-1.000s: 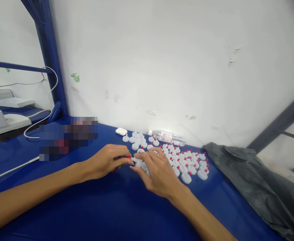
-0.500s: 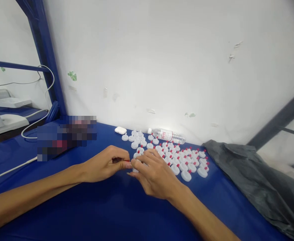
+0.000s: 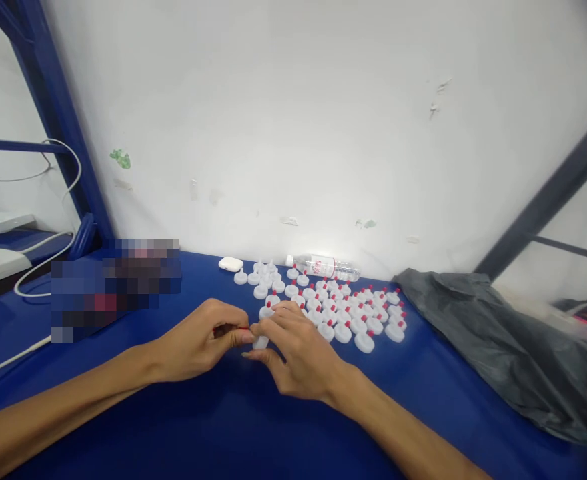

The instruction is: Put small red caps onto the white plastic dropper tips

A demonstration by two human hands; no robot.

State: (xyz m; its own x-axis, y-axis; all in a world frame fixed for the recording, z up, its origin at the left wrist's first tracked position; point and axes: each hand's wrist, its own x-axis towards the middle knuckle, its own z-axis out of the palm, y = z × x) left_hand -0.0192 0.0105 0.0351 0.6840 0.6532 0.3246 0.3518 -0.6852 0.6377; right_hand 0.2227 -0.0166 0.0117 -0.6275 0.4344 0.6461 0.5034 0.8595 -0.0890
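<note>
My right hand [image 3: 293,350] is closed on a white nozzle cap [image 3: 260,343], which shows below its fingertips. Thumb and forefinger of my left hand [image 3: 212,341] pinch a small red tip [image 3: 243,328] against that cap's top. More red shows inside the curl of the left fingers, mostly hidden. Just beyond both hands, many round white caps with red tips [image 3: 342,332] stand on the blue surface [image 3: 213,427]. A smaller cluster of white caps with bare nozzles [image 3: 261,291] sits at its left. Whether the tip is fully seated I cannot tell.
A clear labelled bottle [image 3: 326,267] lies along the wall behind the caps, with a white rounded case [image 3: 231,264] left of it. Dark grey cloth or plastic [image 3: 498,353] covers the right side. At left are a white cable [image 3: 33,283] and a blue metal post [image 3: 68,120].
The view has shifted a little, so most of the scene sits further left. Both hands keep their pinch together, and more of the white cap shows between them.
</note>
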